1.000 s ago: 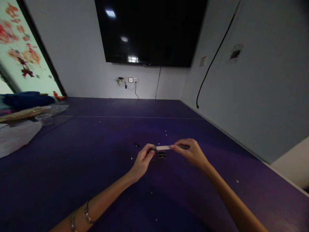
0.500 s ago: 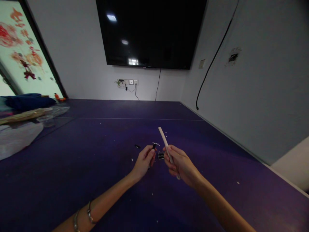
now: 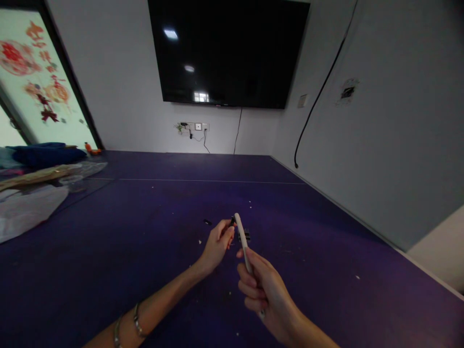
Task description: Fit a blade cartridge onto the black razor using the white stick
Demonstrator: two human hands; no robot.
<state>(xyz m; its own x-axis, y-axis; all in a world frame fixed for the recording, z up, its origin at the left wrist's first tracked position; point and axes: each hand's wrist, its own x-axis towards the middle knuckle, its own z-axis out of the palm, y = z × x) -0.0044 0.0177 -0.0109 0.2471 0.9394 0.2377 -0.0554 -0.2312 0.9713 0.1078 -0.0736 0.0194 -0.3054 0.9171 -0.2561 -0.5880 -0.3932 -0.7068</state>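
My left hand (image 3: 217,246) is closed, thumb and fingers pinching a small black piece (image 3: 232,221) whose kind I cannot make out. My right hand (image 3: 266,295) grips a slim white rod (image 3: 240,229) with a rounded end, thumb along its side. The rod points up and away, its far end at the black piece; whether they touch I cannot tell. Partly behind the rod, a small dark part with shiny edges (image 3: 247,235) lies on the purple surface (image 3: 145,270). Another little black piece (image 3: 207,222) rests left of my fingers.
Small white scraps (image 3: 357,277) are scattered over the surface. At the left edge lie a white plastic bag (image 3: 34,210), clear wrapping and a blue folded cloth (image 3: 50,155). A television (image 3: 232,58) hangs on the far wall, and a black cable (image 3: 319,96) dangles on the right.
My right hand has moved nearer to me, bringing the rod's far end down and left to the black piece. My left hand stays nearly in place. The view has shifted slightly.
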